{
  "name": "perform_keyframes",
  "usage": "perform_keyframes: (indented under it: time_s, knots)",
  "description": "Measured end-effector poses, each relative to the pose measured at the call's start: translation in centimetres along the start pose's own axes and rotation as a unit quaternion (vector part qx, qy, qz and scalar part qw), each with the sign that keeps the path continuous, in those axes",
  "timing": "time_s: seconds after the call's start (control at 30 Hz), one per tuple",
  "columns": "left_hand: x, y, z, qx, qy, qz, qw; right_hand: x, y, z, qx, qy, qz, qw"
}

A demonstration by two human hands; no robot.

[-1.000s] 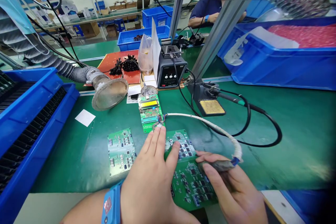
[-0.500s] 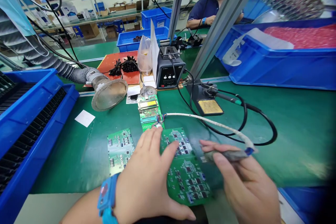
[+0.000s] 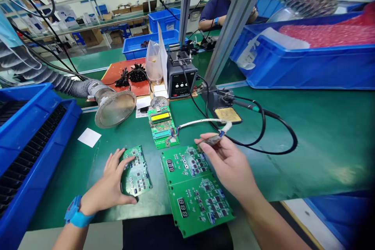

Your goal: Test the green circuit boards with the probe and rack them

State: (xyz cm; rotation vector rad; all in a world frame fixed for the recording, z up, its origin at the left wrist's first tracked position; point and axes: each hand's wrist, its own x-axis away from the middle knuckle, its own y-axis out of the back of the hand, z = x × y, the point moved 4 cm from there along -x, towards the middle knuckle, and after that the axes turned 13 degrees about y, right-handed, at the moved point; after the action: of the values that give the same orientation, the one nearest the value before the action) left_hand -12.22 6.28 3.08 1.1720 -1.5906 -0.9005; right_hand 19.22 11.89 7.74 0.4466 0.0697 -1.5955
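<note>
My left hand (image 3: 109, 185) grips the near left edge of a small green circuit board (image 3: 136, 171) lying on the green mat; a blue strap sits on that wrist. My right hand (image 3: 227, 160) pinches a grey probe (image 3: 213, 140) on a white-wrapped cable, held just above the far right corner of a larger green double board (image 3: 193, 187) with red digit displays. The cable runs to a small tester board with a yellow screen (image 3: 162, 125).
A fume-extraction funnel (image 3: 114, 107) lies at left, next to a blue crate (image 3: 32, 136). A soldering station (image 3: 180, 78) and iron stand with sponge (image 3: 227, 114) are behind. A blue bin (image 3: 293, 64) is at right. Another person sits at the far bench.
My left hand left the large board and moved left onto the small board. My right hand carried the probe up and away to the board's far corner. The view shifted.
</note>
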Motion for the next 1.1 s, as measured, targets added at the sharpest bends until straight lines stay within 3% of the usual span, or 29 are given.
perform_keyframes:
  time_s: [0.1,0.23,0.3,0.4,0.57,1.1]
  knots:
    - [0.0,0.6,-1.8,0.003,-0.024,-0.048,0.999,0.0,0.0,0.2,0.014,0.010,0.009,1.000]
    - [0.7,2.8,-8.6,0.066,-0.089,-0.140,0.984,-0.1,0.1,0.3,0.053,0.023,0.021,0.998]
    - [1.1,3.1,-12.6,0.091,-0.172,-0.122,0.973,-0.1,0.1,0.4,0.078,0.032,0.029,0.996]
    - [1.1,2.6,-16.1,0.091,-0.223,-0.082,0.967,-0.3,0.0,0.5,0.106,0.045,0.033,0.993]
    - [0.5,1.9,-16.7,0.084,-0.203,-0.052,0.974,-0.4,-0.3,0.4,0.121,0.070,0.014,0.990]
    - [0.4,2.2,-16.8,0.117,-0.194,-0.065,0.972,-0.1,-0.2,-0.9,0.039,0.054,0.046,0.997]
